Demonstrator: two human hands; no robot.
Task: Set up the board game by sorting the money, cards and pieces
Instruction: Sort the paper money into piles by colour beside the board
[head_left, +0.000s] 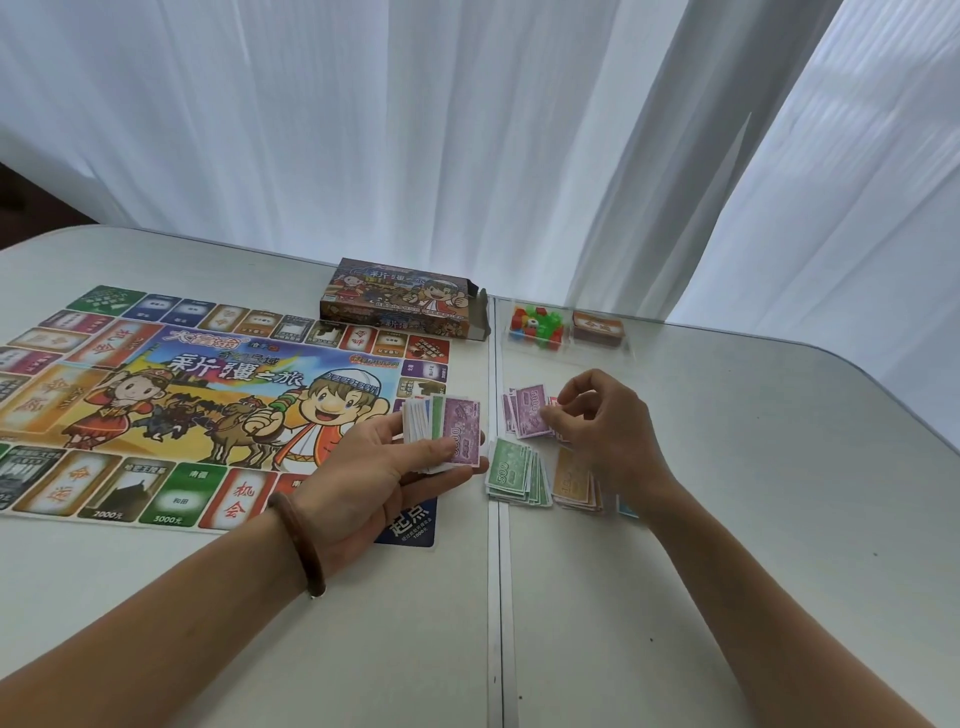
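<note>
Your left hand (374, 467) cradles the wad of notes (444, 434), fingers curled beneath, a purple 5000 uppermost. Your right hand (608, 421) pinches the purple pile (527, 413) with curled fingers on the table (753, 545), just behind the green 500s (517, 473).

Bright backlight through curtains (363, 130); wide-angle edge distortion.
</note>
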